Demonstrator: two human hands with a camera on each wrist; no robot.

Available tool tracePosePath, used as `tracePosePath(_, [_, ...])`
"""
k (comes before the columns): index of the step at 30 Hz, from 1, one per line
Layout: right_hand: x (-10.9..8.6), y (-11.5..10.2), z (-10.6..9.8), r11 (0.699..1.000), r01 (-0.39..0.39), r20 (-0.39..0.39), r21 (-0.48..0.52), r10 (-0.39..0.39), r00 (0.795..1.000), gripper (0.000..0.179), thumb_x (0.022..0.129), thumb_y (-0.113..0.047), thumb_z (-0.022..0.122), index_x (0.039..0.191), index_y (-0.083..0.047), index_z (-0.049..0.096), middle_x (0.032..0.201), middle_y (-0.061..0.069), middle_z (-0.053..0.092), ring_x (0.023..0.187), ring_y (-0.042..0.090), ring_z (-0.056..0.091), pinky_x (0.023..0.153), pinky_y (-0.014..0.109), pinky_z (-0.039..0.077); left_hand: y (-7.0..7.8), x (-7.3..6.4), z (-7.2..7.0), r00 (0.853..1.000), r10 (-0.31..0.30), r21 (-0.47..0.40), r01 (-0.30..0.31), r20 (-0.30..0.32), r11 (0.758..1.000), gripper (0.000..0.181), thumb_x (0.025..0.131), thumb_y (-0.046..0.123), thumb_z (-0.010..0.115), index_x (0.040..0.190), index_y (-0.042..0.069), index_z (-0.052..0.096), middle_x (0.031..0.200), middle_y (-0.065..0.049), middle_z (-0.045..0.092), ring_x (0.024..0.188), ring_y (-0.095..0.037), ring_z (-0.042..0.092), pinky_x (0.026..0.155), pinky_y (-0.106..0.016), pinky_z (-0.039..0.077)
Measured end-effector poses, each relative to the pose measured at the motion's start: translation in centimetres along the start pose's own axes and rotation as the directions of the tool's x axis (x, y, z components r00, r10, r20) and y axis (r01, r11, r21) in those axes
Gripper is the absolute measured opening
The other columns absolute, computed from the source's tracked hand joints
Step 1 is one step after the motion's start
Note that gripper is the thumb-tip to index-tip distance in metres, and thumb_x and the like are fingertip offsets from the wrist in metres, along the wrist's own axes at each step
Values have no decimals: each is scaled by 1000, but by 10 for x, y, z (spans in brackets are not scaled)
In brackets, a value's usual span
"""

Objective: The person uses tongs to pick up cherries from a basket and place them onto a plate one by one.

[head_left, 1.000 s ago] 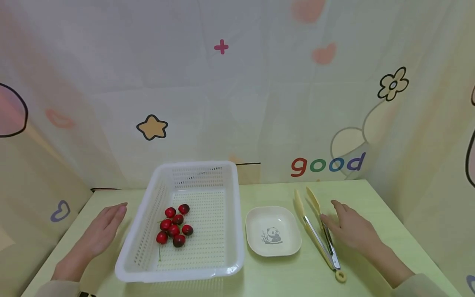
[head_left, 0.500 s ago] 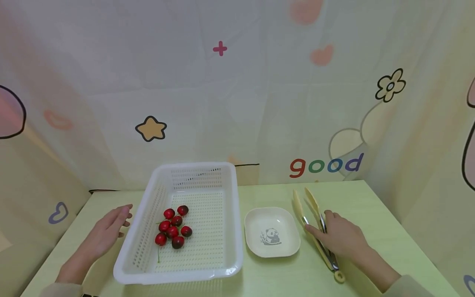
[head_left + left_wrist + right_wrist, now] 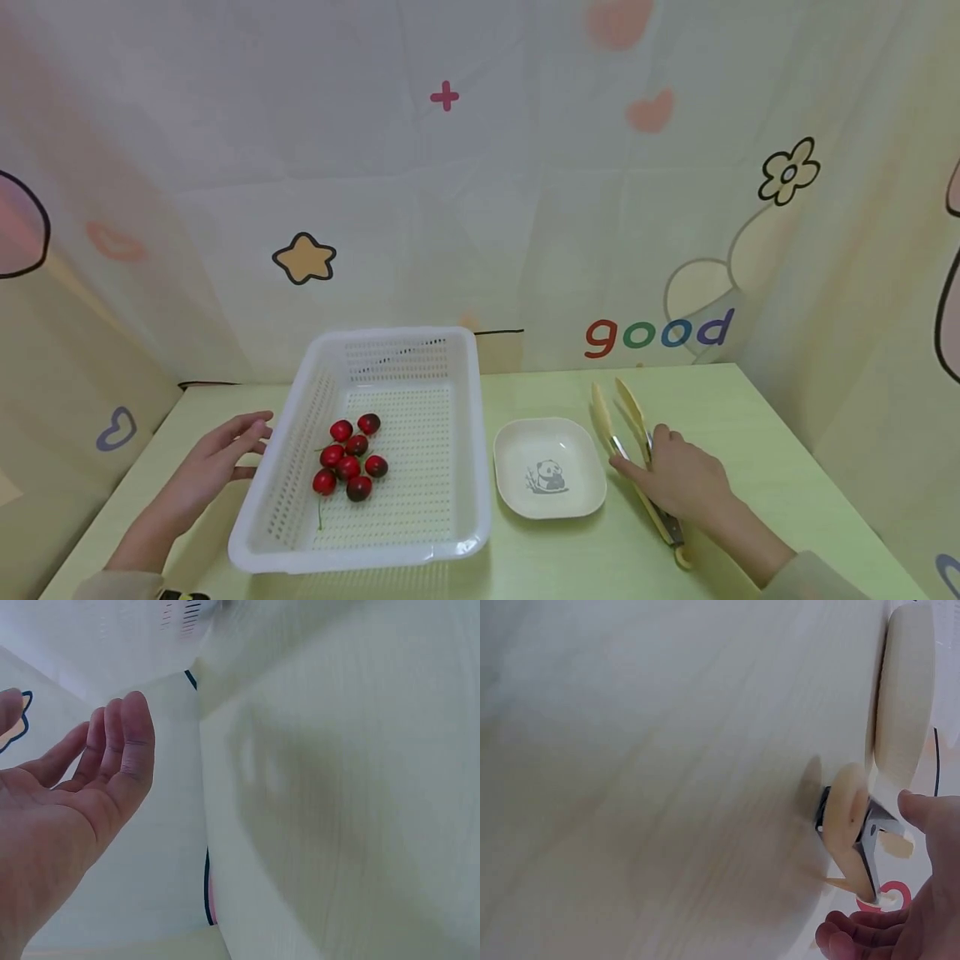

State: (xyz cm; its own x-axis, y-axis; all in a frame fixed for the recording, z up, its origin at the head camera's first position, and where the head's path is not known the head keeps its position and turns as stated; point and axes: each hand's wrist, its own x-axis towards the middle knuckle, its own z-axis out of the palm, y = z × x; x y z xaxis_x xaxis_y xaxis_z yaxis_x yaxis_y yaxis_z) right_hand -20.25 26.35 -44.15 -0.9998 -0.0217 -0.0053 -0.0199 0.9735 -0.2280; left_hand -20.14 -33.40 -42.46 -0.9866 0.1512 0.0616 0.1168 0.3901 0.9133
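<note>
My right hand [image 3: 686, 479] spans a pair of tongs [image 3: 633, 408] with pale yellow tips and metal arms, thumb along one arm and fingers on the far side. In the right wrist view, the tongs' ring end [image 3: 845, 804] stands between thumb and curled fingers. My left hand [image 3: 206, 471] holds nothing, its loosely bent fingers right at the left wall of a white plastic basket [image 3: 471, 467]. Several dark red cherries [image 3: 348, 468], some with stems, lie in the basket's left half. A small square white dish [image 3: 550, 433] with a panda print sits between basket and tongs.
All of this stands on a pale green-yellow table [image 3: 555, 558]. Behind and along both sides hangs a printed cloth [image 3: 480, 208], which meets the table's back edge. The basket's raised rim stands higher than the dish.
My right hand has moved left from beside the tongs onto them, and their ring end has turned slightly. My left hand has shifted a little right, closer to the basket, its fingers bending more.
</note>
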Motion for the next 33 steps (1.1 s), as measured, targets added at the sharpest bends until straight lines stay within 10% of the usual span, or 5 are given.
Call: tracePosePath(33, [2, -9, 4, 1000, 11, -23, 4, -11, 1000, 54, 92, -43, 68, 94, 6, 45, 75, 12, 49, 58, 25, 52, 46, 38, 45, 9, 7, 2, 988, -144, -127, 150, 57, 981, 66, 104, 26, 63, 154, -6, 34, 127, -19, 56, 101, -17, 68, 86, -35, 58])
